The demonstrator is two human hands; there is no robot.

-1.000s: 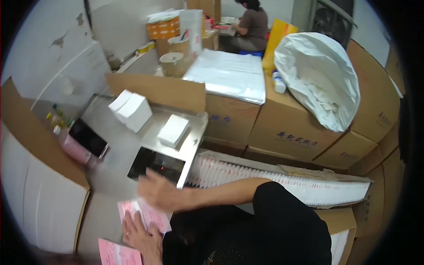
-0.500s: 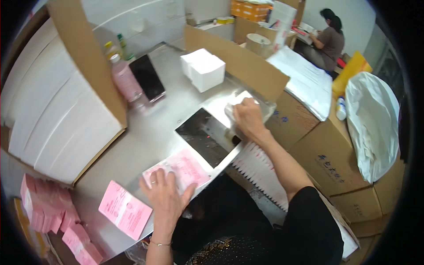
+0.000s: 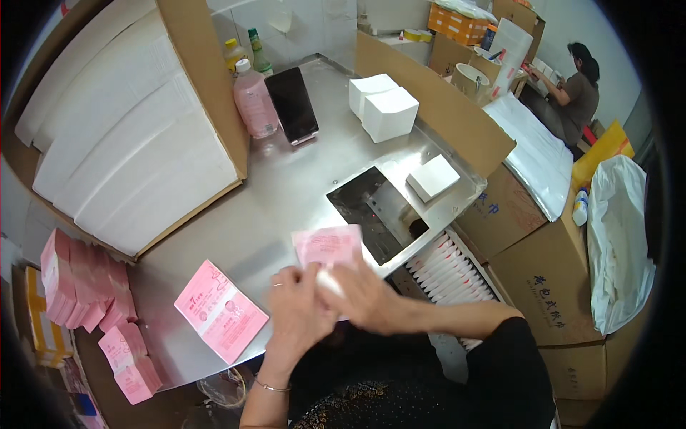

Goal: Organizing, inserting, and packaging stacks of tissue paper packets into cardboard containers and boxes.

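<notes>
Both hands (image 3: 336, 304), fingers closed on a pink wrapper (image 3: 329, 247) over the tabletop (image 3: 286, 193): light, limp, slippery; best pinched at the edges.

You've got a steel table (image 3: 286, 193) with a black phone (image 3: 292, 104) leaning beside a pink bottle (image 3: 254, 100) at upper centre. White paper stacks (image 3: 384, 107) sit to their right, a dark panel (image 3: 375, 211) mid-frame. Pink packets (image 3: 78, 286) pile at lower left, cardboard boxes (image 3: 543, 272) at right, another person (image 3: 575, 89) in the upper right.
</notes>
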